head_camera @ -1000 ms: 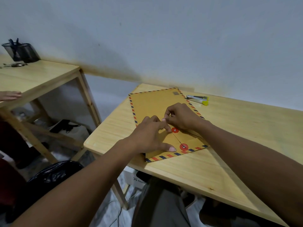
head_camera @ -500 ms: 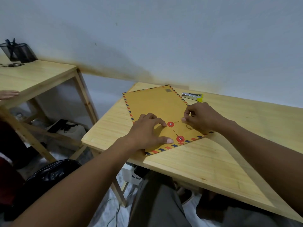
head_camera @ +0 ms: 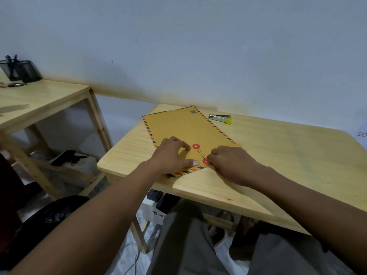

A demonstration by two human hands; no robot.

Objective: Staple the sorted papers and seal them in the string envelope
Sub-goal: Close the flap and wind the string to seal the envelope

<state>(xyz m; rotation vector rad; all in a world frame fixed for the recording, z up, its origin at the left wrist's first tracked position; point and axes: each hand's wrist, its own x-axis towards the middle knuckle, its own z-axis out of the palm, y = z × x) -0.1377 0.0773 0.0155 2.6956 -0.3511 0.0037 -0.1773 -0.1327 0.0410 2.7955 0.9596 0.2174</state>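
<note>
A brown string envelope with a red-and-blue striped border lies flat on the wooden table, its flap end near me. Two red discs show on it, the upper disc and the lower disc, with a thin string running between them. My left hand presses flat on the envelope left of the discs. My right hand has its fingers curled at the lower disc, pinching the string there. The papers are not visible. A silver and yellow stapler lies behind the envelope.
A second wooden table stands to the left with a black mesh pen holder on it. A black bag sits on the floor at lower left. A white box is under the table by my knees.
My right hand has brought the string from the right of the upper disc down to the lower disc. My left hand stays pressing the envelope. The camera view has shifted slightly.
</note>
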